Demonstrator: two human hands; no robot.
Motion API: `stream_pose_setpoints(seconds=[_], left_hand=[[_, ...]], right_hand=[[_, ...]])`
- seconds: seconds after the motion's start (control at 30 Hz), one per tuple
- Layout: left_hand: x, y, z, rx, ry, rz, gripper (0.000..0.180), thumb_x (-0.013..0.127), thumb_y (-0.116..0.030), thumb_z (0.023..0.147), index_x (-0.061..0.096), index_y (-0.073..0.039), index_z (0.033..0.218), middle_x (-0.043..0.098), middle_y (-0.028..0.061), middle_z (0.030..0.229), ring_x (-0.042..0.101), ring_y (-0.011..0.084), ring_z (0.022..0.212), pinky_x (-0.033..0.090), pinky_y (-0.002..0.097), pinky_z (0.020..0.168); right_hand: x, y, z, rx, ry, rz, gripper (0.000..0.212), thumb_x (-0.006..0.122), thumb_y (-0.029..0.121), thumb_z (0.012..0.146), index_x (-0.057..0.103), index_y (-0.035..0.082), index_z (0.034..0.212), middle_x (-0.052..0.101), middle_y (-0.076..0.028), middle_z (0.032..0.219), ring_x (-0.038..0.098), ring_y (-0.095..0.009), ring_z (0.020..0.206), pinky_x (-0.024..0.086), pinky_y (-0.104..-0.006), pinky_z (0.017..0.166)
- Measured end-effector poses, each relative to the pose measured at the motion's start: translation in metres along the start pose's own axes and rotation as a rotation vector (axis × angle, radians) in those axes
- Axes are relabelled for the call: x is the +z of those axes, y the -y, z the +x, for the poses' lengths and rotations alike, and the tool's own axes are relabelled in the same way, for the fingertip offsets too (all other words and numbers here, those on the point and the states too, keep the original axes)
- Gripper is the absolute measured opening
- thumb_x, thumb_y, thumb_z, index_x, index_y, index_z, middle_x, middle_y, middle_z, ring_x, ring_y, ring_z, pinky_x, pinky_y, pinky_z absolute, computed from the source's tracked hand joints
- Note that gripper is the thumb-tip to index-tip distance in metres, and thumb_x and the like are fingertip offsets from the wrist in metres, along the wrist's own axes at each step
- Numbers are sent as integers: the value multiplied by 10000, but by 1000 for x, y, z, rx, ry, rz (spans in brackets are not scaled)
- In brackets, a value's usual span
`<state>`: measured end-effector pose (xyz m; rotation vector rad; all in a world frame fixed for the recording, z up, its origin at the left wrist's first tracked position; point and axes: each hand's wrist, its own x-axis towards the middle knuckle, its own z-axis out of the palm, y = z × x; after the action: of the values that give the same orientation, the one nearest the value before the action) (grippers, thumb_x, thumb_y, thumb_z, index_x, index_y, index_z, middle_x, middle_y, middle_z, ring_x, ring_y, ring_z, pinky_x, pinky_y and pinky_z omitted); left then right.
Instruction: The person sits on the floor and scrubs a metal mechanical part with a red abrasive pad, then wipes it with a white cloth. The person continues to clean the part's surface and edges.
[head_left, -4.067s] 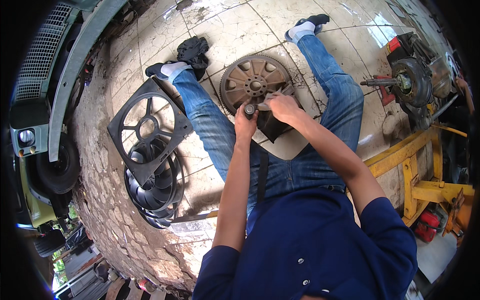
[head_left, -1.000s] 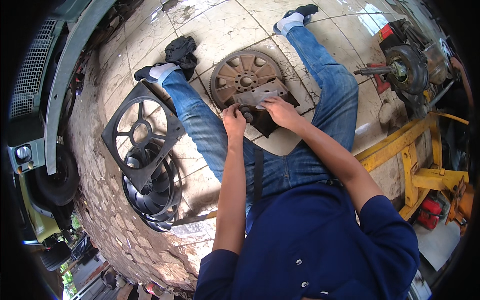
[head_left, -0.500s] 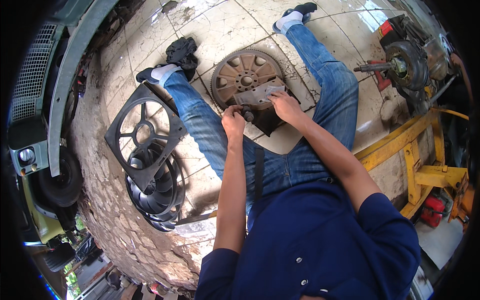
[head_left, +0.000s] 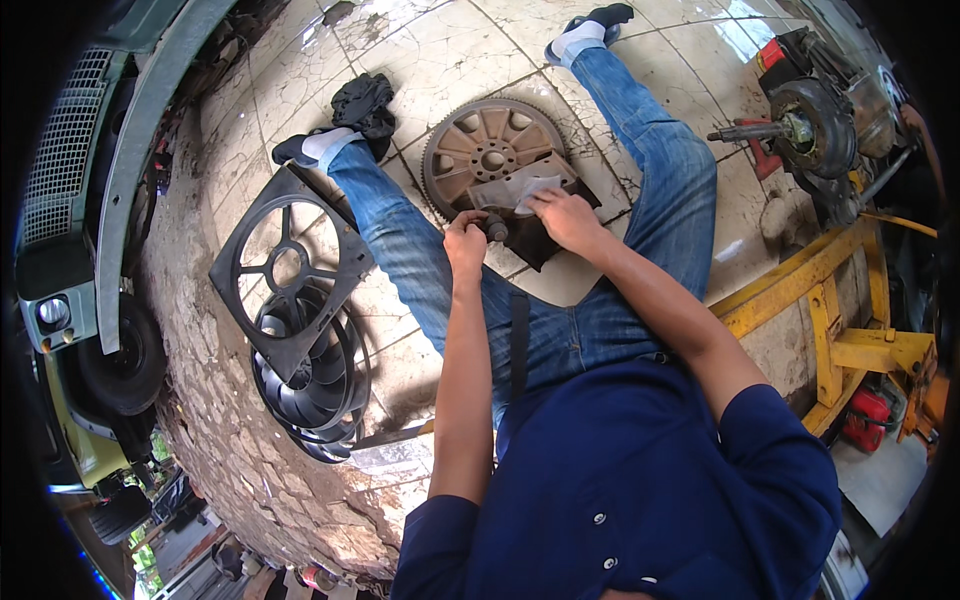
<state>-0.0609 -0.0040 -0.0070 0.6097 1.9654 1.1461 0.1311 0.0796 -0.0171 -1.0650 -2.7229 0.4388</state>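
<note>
A rusty toothed flywheel (head_left: 490,118) lies on the floor between my legs. Resting over its near side is a metal part with a flat grey face (head_left: 498,192), dark lower side and a round dark stub (head_left: 496,230). My left hand (head_left: 465,243) is closed on the left end of this part, beside the stub; its fingertips are partly hidden. In my right hand (head_left: 565,220) is a pale grey sheet, like sandpaper or cloth (head_left: 541,188), pressed flat against the grey face by the fingers.
To the left lie a black fan shroud (head_left: 345,250) and a black fan (head_left: 310,385). A black crumpled cloth (head_left: 362,103) is by my left foot. On the right stand a hub assembly with a shaft (head_left: 815,130) and a yellow steel frame (head_left: 780,290). A vehicle (head_left: 60,250) fills the far left.
My right hand has slid slightly left and nearer along the grey face with the sheet, now showing more of it. My left hand stays on the part's end.
</note>
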Motion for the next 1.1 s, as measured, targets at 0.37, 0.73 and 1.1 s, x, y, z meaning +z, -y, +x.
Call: stream_pose_setpoints(seconds=[0.37,0.73,1.1], left_hand=[[1,-11,-9,105,-55,189,326,417,1,819,713,-27,954,685,89,835,637,170,779,506,298,748],[3,-2,-7,238,-78,233,318,422,-5,819,714,-26,943,690,129,919,660,229,844,502,328,811],[0,-2,-7,185,-9,182,352,406,40,827,726,-28,955,691,126,935,662,214,885,510,322,835]], right_hand=[[6,-20,3,76,-102,38,395,518,76,826,635,111,1202,622,-79,1229,554,-264,1174,525,-424,850],[5,-12,3,157,59,-95,389,509,87,842,630,130,1209,603,-68,1265,546,-254,1189,522,-418,853],[4,-2,1,-35,-6,85,340,517,81,829,666,115,1132,632,-91,1207,564,-281,1154,529,-413,855]])
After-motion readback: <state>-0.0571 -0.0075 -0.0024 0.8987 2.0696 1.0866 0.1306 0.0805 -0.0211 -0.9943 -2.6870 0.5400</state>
